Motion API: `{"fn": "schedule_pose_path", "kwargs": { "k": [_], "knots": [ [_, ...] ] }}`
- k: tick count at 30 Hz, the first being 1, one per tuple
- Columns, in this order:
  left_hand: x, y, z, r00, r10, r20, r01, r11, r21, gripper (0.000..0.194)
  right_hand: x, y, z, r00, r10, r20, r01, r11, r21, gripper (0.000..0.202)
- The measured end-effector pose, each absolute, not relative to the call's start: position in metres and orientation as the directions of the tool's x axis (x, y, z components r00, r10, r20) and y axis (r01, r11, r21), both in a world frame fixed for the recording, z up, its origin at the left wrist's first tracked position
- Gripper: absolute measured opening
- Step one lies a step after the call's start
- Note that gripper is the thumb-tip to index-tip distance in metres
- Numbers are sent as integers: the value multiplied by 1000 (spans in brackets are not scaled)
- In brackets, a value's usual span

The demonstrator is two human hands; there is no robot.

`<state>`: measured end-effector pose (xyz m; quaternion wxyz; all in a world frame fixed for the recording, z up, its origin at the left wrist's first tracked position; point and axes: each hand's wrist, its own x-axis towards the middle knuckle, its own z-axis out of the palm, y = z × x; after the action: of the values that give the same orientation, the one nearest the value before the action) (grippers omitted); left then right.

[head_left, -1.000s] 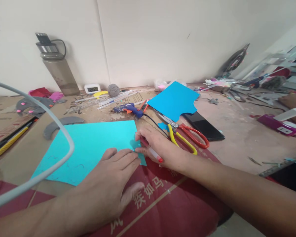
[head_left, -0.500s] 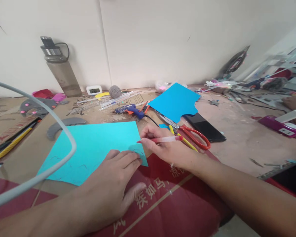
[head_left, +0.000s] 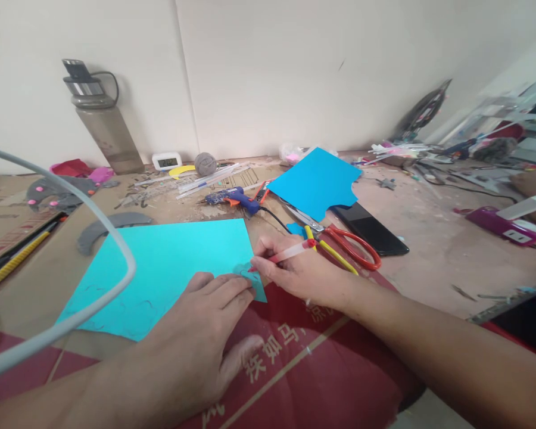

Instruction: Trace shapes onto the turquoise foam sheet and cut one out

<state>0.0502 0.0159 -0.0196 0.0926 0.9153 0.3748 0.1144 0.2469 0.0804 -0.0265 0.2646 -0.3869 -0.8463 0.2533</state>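
A turquoise sheet (head_left: 174,256) lies on the cardboard, with faint curved lines drawn along its near edge. My left hand (head_left: 209,322) rests flat on its near right part, fingers stretched out and thumb apart. Between the fingertips of my right hand (head_left: 290,265) is a red pen (head_left: 290,252) with a clear barrel. Its tip meets the sheet near the right edge, by a small curved line. Just beyond my right hand lie red-handled scissors (head_left: 355,247), a yellow-handled tool (head_left: 337,257) and a notched blue sheet (head_left: 317,182).
A blue glue gun (head_left: 234,198) lies behind the turquoise sheet. At the back stand a bottle (head_left: 105,131) and a small clock (head_left: 167,161). A black phone (head_left: 370,229) lies right of the scissors. A pale curved tube (head_left: 127,262) crosses the left foreground. A purple tool (head_left: 504,225) lies far right.
My right hand has brought the pen tip down and slightly right onto the sheet, and the pen now tilts more steeply. My left hand stays on the sheet. The view has shifted slightly.
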Motion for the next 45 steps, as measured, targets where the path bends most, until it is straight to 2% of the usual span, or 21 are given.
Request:
{"fn": "schedule_pose_path", "kwargs": {
  "k": [17,28,45],
  "knots": [
    [51,16,-21,691,710,136,669,-700,252,40,245,78,-23,-564,797,215,580,568,-584,16],
    [50,15,-21,688,709,153,665,-701,259,39,246,77,-22,-568,776,274,572,611,-547,13],
    [50,15,-23,695,703,150,666,-708,236,41,246,74,-15,-593,763,258,585,628,-513,16]
  ]
}}
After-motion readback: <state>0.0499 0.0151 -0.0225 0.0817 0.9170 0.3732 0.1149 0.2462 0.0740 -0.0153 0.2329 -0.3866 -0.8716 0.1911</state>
